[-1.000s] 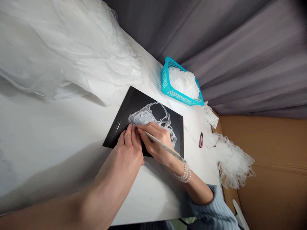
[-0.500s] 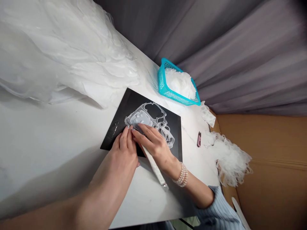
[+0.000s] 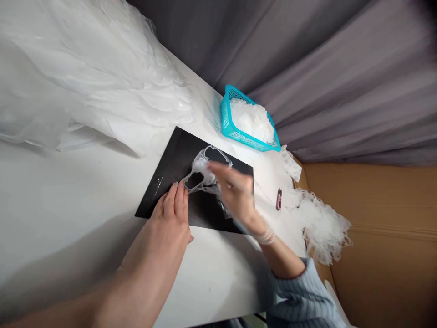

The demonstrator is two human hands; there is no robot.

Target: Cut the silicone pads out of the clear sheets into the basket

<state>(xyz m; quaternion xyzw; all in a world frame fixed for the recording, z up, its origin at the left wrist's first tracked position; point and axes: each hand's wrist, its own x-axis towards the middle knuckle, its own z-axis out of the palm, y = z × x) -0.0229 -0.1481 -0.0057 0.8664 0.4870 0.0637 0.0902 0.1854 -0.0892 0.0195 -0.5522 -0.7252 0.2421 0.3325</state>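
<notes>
My left hand (image 3: 172,207) lies on the near left part of a black board (image 3: 167,159), its fingers out flat and their tips at the edge of a sheer white fabric sheet with cut-out openings (image 3: 216,148). Motion smears my right hand (image 3: 235,189), which is over the board's right half. At its fingertips a bunched sheer white fabric piece (image 3: 203,168) is raised over the sheet and looks pinched. A pale streak under that hand may be the white stick, too blurred to be sure. Black board shows through an opening near my left fingertips.
A turquoise basket (image 3: 251,145) of white fabric pieces stands beyond the board. Pink thread snips (image 3: 279,199) lie at the right, near a heap of white scraps (image 3: 324,228) hanging over the table edge by a cardboard box (image 3: 385,214). Sheer white fabric (image 3: 102,77) is piled at far left.
My right hand has drawn back to the right from beside my left fingertips. The pale piece inside the opening has been lifted and bunched up. My left hand stays almost in place.
</notes>
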